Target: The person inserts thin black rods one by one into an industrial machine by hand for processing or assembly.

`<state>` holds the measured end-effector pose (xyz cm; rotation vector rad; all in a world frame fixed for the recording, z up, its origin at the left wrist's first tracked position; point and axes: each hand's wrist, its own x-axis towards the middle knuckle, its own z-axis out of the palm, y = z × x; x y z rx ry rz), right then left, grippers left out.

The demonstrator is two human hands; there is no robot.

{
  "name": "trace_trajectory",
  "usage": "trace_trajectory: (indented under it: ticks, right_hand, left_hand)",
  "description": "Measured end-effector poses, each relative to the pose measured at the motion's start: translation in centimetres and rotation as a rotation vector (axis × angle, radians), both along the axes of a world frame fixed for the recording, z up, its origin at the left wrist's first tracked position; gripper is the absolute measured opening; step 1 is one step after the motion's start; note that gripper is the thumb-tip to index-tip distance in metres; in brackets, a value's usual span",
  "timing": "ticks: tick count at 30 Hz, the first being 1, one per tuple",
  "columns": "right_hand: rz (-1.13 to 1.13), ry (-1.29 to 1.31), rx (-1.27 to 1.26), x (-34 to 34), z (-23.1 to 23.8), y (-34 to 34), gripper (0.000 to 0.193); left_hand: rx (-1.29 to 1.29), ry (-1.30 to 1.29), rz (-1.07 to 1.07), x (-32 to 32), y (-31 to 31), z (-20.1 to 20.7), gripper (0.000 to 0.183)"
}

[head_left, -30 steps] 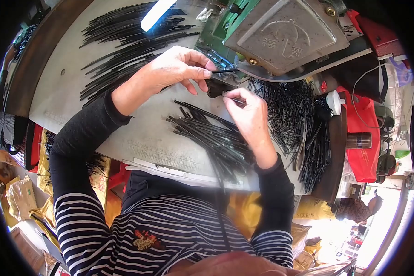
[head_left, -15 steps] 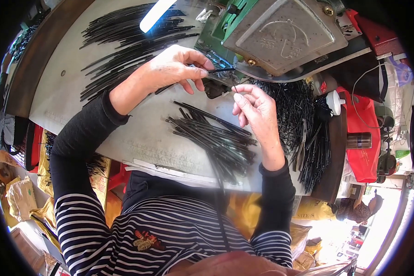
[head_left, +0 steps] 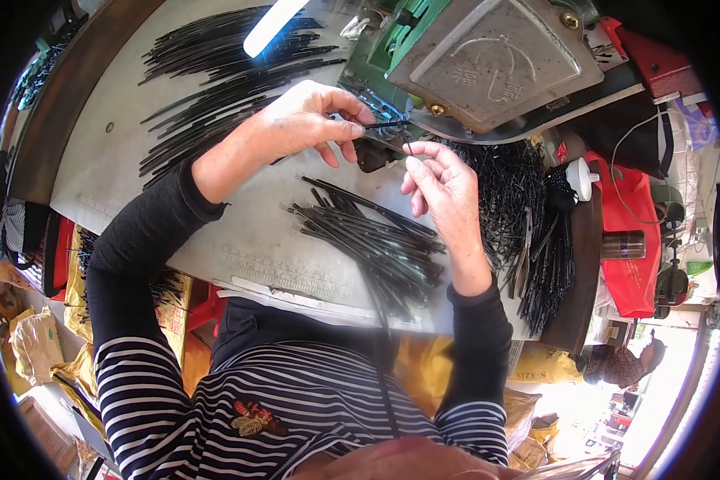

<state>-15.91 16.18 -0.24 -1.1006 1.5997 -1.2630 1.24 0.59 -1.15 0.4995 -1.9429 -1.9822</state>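
Black strip, jutting from left fingers, right fingers nearby

The pale table bears black strips toward eleven o'clock; a loose bundle at five; a tangled heap at three.

Your left hand pinches a thin black strip, its far end by the green and gray machine. Your right hand pinches a dark bit just below that end. A loose bunch of black strips lies on the pale table close to you. Rows of strips lie past your left hand, and a messy black heap sits beside your right hand.
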Motion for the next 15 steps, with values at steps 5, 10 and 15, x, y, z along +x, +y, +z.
trace_trajectory:
  ticks: [5, 10, 15]
  right_hand:
    - [-0.01, 0.032, -0.014, 0.13, 0.0, -0.33, 0.018]
    - [0.001, -0.009, -0.006, -0.14, -0.23, -0.42, 0.019]
    - [0.009, -0.025, 0.011, -0.2, -0.23, -0.46, 0.02]
  left_hand:
    - [-0.077, -0.026, 0.026, -0.13, 0.22, 0.34, 0.028]
    - [-0.083, -0.039, 0.017, -0.08, 0.13, 0.43, 0.028]
    - [-0.026, -0.053, 0.001, 0.08, 0.15, 0.79, 0.031]
